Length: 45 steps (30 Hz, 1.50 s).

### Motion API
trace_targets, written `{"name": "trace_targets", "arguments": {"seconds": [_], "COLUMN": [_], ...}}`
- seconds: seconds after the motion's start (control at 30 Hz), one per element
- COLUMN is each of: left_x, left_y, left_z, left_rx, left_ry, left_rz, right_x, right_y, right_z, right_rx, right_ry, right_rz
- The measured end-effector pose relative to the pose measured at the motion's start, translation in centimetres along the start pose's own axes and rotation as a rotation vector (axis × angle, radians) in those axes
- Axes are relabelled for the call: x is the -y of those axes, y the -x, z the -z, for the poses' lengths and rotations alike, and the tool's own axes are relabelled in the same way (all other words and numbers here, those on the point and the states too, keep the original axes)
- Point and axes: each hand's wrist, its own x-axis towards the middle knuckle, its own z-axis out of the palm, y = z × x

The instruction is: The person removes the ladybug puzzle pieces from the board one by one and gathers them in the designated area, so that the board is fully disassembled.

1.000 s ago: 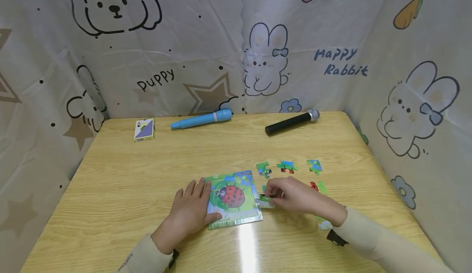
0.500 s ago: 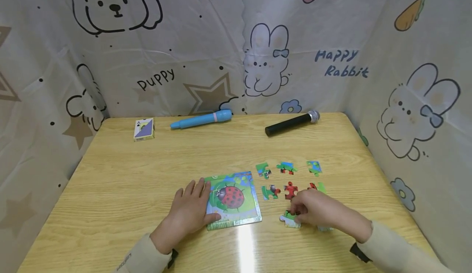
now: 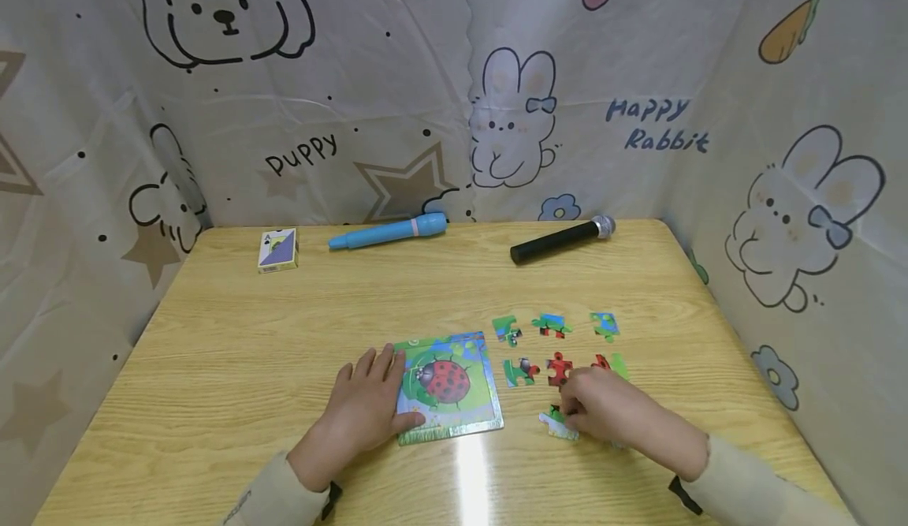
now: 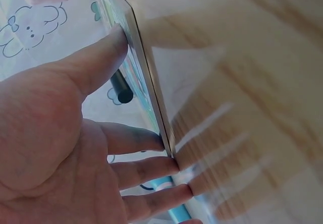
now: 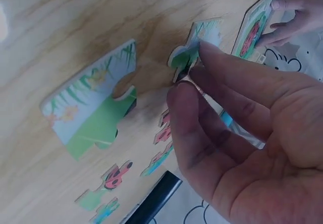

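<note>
In the head view, my left hand point(image 3: 365, 404) lies spread at the left edge of a square ladybug puzzle board point(image 3: 454, 384). Its thumb rests on the board's lower left corner; the left wrist view shows the fingertips along the board's edge point(image 4: 146, 72). To the right of the board, my right hand point(image 3: 603, 404) pinches a green and pale-blue puzzle piece point(image 3: 559, 425) by its right side, low at the table. The right wrist view has thumb and fingertips at that piece point(image 5: 204, 32), part of it hidden. A grassy corner piece point(image 5: 96, 100) lies nearby, mostly hidden by the hand in the head view.
Above it are red ladybug pieces point(image 3: 559, 370) and a back row with a blue-green piece point(image 3: 605, 323). Along the table's point(image 3: 284, 313) far side lie a card box point(image 3: 278, 251), a blue pen-shaped thing point(image 3: 386, 232) and a black microphone point(image 3: 560, 240). Printed cloth surrounds the table.
My right hand has moved from beside the board rightward and nearer, carrying the puzzle piece into the front row of loose pieces. Over the last half second it barely shifts. The left hand stays.
</note>
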Motion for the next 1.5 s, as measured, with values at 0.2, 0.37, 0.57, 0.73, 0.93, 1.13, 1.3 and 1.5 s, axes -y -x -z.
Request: {"name": "trace_targets", "arguments": {"seconds": [0.2,0.37,0.57,0.73,0.93,1.13,1.3,1.5], "left_x": [0.2,0.3,0.4,0.5,0.5,0.5,0.5,0.8], "left_y": [0.0,0.0,0.0,0.1,0.1,-0.1,0.1,0.2], "left_z": [-0.1,-0.2,-0.4,-0.5,-0.7,-0.6,-0.4,-0.2], "left_rx": [-0.008,-0.019,-0.023,-0.039,-0.06,-0.068,-0.067,-0.069], "left_ry": [-0.005,-0.02,-0.016,-0.02,-0.013,-0.034,-0.084,-0.096], "left_rz": [-0.003,-0.023,-0.03,-0.026,-0.032,-0.041,-0.064,-0.089], "right_x": [-0.2,0.0,1.3,2.8,5.2,7.3,8.8,10.0], "right_y": [-0.3,-1.2,-3.3,-5.5,-7.9,-9.6,-11.0,-12.1], "right_z": [-0.2,-0.5,-0.9,-1.2,-1.7,-2.3,-2.9,-3.7], "right_rx": [-0.048,-0.143,-0.198,-0.147,-0.053,0.058,0.102,0.127], "right_ry": [-0.047,-0.044,-0.066,-0.114,-0.101,-0.063,-0.057,-0.058], "right_rz": [0.022,0.072,0.126,0.18,0.214,0.179,0.232,0.268]}}
